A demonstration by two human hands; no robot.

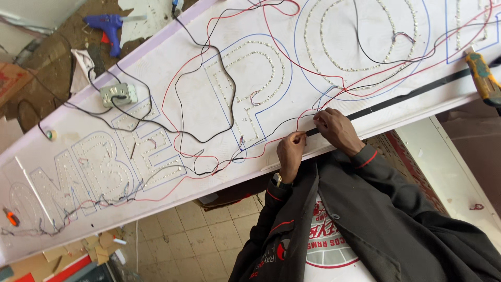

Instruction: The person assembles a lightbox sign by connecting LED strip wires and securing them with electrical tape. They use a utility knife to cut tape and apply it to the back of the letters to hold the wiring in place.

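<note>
A long white board (365,112) runs slantwise across the view, covered with big letter outlines studded with tiny lights (250,86) and looped over by red wires (276,42) and black wires (209,136). Both hands work at the board's near edge, below the round letter. The left hand (290,151) pinches the loose end of a strip of black tape (396,97) between thumb and fingertips, fingers closed tight on it. The right hand (335,128) sits just beside it, fingers curled and pressing down where the tape meets the board; whether it also grips the tape cannot be told. The tape stretches away from the hands along the board's near edge toward a yellow-handled knife (482,78) lying on the board. A grey socket box (119,94) rests on the board's far edge, and a blue glue gun (107,26) lies beyond that edge.
</note>
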